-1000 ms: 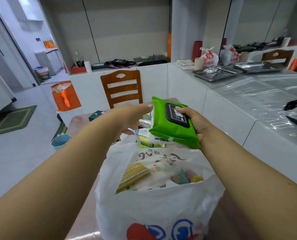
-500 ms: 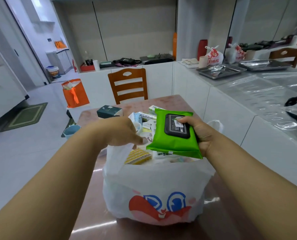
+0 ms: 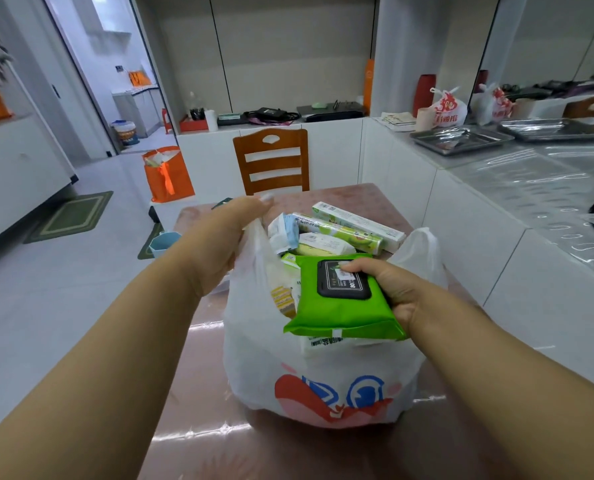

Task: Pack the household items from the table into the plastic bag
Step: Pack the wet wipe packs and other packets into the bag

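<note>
A white plastic bag [image 3: 323, 368] with a red and blue print stands on the pink glossy table [image 3: 198, 441], and its mouth is open. The left hand [image 3: 219, 251] is closed around the left edge of the bag near its handle and holds this side up. The right hand [image 3: 389, 292] grips a green pack of wet wipes [image 3: 340, 306] with a black lid; the thumb lies on the lid and the other fingers are under the pack, so they are hidden. The pack is over the open mouth of the bag, at the front, and it touches the things that already lie inside. In the bag I can see a yellow sponge [image 3: 283, 299] at the left and a white packet [image 3: 323, 244] behind the green pack. Two long boxes [image 3: 354, 226] stick out at the back of the bag, side by side; whether they rest in the bag or on the table behind it, I cannot tell. The right handle of the bag [image 3: 423, 251] stands free. Behind the table is a wooden chair [image 3: 271, 161], and an orange bag [image 3: 167, 174] stands on the floor to its left.
</note>
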`<state>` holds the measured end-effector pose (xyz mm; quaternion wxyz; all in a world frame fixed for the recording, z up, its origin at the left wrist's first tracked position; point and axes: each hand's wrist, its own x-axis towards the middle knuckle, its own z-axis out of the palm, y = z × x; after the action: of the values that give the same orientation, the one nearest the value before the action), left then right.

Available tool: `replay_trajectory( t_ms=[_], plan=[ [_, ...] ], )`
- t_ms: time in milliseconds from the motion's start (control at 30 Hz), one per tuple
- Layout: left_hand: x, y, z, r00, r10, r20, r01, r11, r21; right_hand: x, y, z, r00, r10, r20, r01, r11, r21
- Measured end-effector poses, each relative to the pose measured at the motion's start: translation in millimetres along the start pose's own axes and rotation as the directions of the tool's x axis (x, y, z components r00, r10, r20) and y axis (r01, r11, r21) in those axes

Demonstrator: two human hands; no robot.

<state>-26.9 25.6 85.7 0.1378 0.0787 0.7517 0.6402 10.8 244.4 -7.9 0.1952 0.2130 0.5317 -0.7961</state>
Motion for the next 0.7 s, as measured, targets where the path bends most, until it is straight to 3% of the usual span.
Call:
replay_trajectory(
  t_ms=[100,267,367,433,467,533,600,633,667,700],
  plan=[
    [-3.2,-1.7,-1.3,0.998,0.065,-0.018,-0.063,0.99,0.126,-3.8,-2.9,7.9,1.0,0.001,0.012,-0.001,1.0,-0.027],
    [-15.6,-3.0,-4.4,0.961,0.08,0.265,-0.135,0.971,0.196,11.5,-15.9,25.4,1.0,0.028,0.001,-0.028,0.995,-0.094],
    [-19.3,-5.4,-4.9,0.936,0.102,0.338,-0.176,0.965,0.195,23.6,-17.6,35.4,0.998,-0.002,-0.06,-0.006,0.992,-0.124],
    [-20.5,-4.0,-5.3,0.932,0.128,0.339,-0.184,0.973,0.139,28.2,-12.3,42.6,0.994,-0.022,-0.106,-0.012,0.951,-0.308],
    [-20.8,-3.1,-5.8,0.935,0.133,0.329,-0.178,0.978,0.111,26.9,-9.8,46.3,0.991,-0.039,-0.13,-0.034,0.856,-0.515],
    [-22.3,-0.6,-7.9,0.938,0.15,0.311,-0.183,0.98,0.082,20.7,-10.7,51.4,0.967,-0.196,-0.165,-0.062,0.446,-0.893],
    [-23.5,3.1,-9.7,0.952,0.165,0.257,-0.194,0.977,0.091,10.5,-19.5,56.2,0.909,-0.412,-0.058,-0.014,0.108,-0.994],
    [-23.8,3.5,-9.1,0.959,0.167,0.231,-0.194,0.976,0.099,5.5,-21.2,60.8,0.902,-0.427,0.067,0.077,0.007,-0.997],
    [-22.9,2.6,-8.9,0.962,0.162,0.218,-0.188,0.977,0.104,0.7,-18.5,66.7,0.908,-0.37,0.196,0.169,-0.103,-0.98],
    [-24.1,1.4,-8.9,0.964,0.14,0.227,-0.167,0.981,0.103,1.6,-11.0,69.9,0.933,-0.258,0.25,0.224,-0.128,-0.966]
  ],
)
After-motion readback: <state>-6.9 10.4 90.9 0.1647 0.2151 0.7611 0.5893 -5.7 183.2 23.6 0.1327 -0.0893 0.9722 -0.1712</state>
